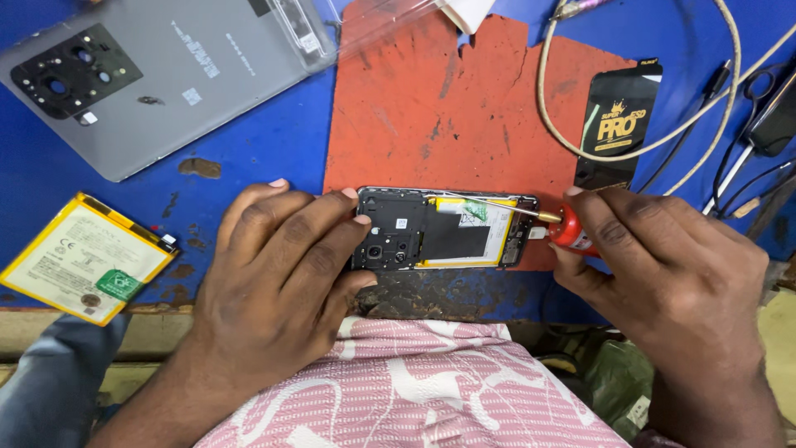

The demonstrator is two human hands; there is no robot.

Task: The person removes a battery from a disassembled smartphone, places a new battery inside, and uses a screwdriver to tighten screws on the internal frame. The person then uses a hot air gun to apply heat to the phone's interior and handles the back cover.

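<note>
Blue bench [274, 141]: one opened phone [444, 228], two hands [282, 274].

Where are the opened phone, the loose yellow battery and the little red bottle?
opened phone [414, 228]: head view, dark inner frame.
loose yellow battery [79, 257]: head view, pale face.
red bottle [570, 232]: head view, red body.

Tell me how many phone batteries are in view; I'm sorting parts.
2. One loose yellow-edged battery lies on the blue bench, left of the left hand. One battery sits inside the opened phone. Others may be hidden under the hands.
</note>
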